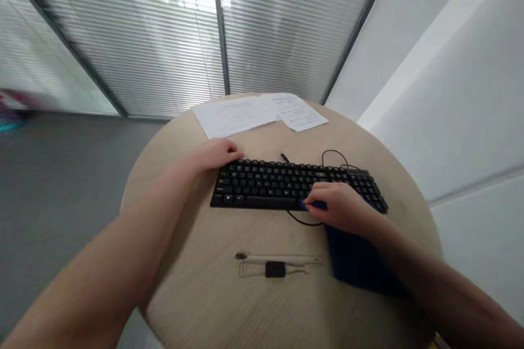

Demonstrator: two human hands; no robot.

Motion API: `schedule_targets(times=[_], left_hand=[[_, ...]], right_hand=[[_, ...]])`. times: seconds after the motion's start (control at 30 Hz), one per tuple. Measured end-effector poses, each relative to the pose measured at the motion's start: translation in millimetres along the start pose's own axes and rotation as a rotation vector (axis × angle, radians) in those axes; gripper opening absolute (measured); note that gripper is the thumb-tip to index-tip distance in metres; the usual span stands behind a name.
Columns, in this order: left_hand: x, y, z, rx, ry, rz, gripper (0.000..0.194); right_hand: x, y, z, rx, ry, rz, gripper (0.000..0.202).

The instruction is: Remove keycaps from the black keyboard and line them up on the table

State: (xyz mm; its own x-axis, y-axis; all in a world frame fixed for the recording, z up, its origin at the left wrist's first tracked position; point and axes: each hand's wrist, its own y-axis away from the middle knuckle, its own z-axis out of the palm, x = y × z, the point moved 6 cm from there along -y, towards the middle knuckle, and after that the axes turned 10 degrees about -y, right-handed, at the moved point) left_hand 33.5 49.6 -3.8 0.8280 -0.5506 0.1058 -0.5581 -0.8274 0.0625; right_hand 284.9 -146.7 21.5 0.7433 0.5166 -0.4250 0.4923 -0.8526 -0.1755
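A black keyboard [262, 185] lies on the round wooden table [204, 294]. At its upper left corner rests my left hand [219, 154], fingers curled against the edge; whatever they grip there is hidden. My right hand [338, 204] is closed on a blue cloth [358, 256], part of which touches the keys near the lower right of the keyboard. The rest of the cloth hangs down below that hand onto the table. A black cable [303, 222] shows under the keyboard's front edge, and a cable plug [284, 157] lies behind it.
White papers [241, 114] lie at the table's far edge. Nearer me are a thin stick-like tool [278, 258] and a black clip [275, 269] with wire arms. Window blinds [164, 38] stand behind the table, and a white wall [462, 82] is at the right.
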Motion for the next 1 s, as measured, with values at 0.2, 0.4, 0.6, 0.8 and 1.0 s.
schedule_targets(times=[0.2, 0.4, 0.6, 0.8, 1.0], left_hand=[[3.8, 3.4, -4.2, -0.01, 0.008, -0.018, 0.045], [7.1, 4.6, -5.9, 0.007, -0.001, -0.018, 0.042], [9.5, 4.1, -6.6, 0.008, -0.033, -0.019, 0.042], [9.7, 3.8, -5.7, 0.014, -0.033, -0.012, 0.042], [10.4, 5.5, -7.2, 0.017, -0.038, -0.014, 0.042]], right_hand=[[-10.5, -2.8, -1.9, 0.136, -0.045, -0.047, 0.016], [-18.8, -15.4, 11.9, -0.01, 0.054, -0.007, 0.014], [-40.0, -33.3, 20.1, -0.079, 0.173, -0.072, 0.02], [-71.7, -69.4, 41.3, -0.202, 0.198, -0.119, 0.024], [-82.0, -81.2, 44.4, -0.239, 0.22, -0.131, 0.024]])
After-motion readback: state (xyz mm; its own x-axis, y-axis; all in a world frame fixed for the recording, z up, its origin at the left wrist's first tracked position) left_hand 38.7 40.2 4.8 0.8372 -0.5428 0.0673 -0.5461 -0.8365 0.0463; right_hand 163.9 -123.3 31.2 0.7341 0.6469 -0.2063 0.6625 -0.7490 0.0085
